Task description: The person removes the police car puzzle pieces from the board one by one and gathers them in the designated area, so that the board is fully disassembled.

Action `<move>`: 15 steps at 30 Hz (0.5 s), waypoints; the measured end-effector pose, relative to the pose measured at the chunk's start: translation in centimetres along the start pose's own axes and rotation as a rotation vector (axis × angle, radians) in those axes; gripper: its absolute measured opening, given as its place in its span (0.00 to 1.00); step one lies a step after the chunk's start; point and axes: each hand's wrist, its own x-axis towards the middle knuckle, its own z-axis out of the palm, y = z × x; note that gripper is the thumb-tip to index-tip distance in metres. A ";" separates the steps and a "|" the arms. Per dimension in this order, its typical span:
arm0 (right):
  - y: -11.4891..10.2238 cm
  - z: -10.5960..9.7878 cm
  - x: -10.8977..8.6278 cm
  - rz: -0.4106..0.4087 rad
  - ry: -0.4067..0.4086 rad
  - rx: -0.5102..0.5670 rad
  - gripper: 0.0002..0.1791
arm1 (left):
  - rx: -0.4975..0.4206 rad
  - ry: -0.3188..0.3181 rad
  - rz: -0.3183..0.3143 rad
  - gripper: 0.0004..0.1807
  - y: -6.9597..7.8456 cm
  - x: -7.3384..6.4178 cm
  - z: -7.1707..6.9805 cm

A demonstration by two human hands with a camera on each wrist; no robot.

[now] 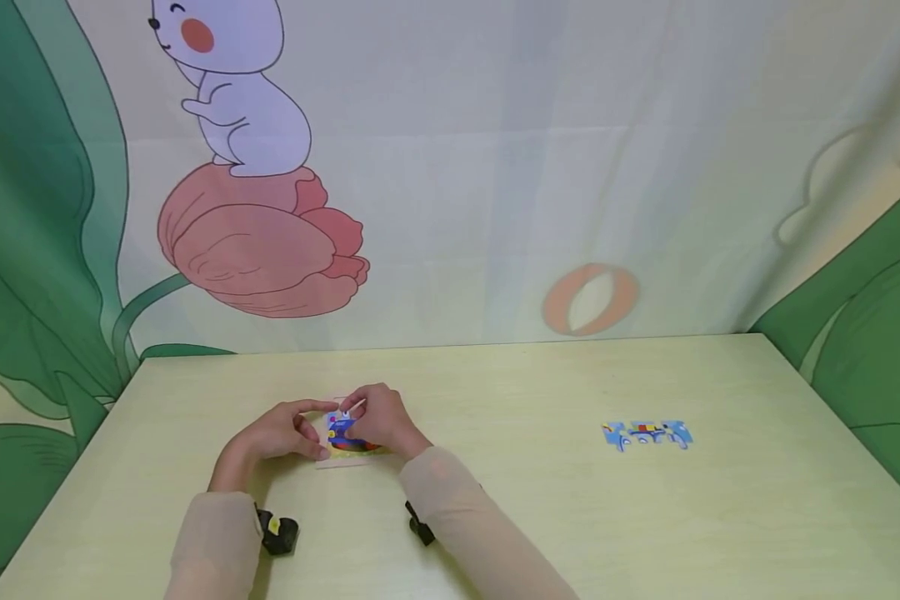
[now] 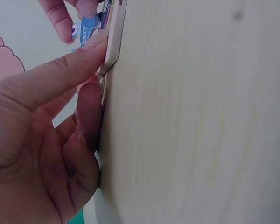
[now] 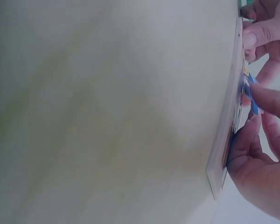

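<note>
A small jigsaw board [image 1: 339,464] with a pale frame and a colourful picture lies flat on the table, left of the middle. My left hand [image 1: 281,431] holds the board's left side, thumb on the front corner and index finger stretched along the back. Over the picture, my right hand [image 1: 385,419] pinches a blue puzzle piece [image 2: 87,31] marked POLICE between thumb and finger. In the right wrist view the piece [image 3: 254,97] stands tilted close over the board [image 3: 225,121]. My right fingers cover much of the picture's right half.
Several loose blue puzzle pieces [image 1: 647,432] lie in a group on the right of the pale wooden table [image 1: 525,500]. Behind the table's back edge hangs a printed curtain [image 1: 450,208] with a cartoon animal and a flower.
</note>
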 end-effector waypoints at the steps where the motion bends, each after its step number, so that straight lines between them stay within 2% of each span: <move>1: 0.0 0.0 -0.1 0.004 0.009 0.012 0.12 | -0.002 0.003 -0.002 0.37 0.0 0.0 0.0; 9: 0.5 -0.4 -0.3 0.007 0.019 0.103 0.09 | -0.012 0.007 -0.010 0.37 0.1 0.2 0.2; 15: 2.0 -2.8 -1.1 -0.014 -0.021 0.225 0.10 | -0.012 0.015 -0.038 0.37 0.1 0.1 0.3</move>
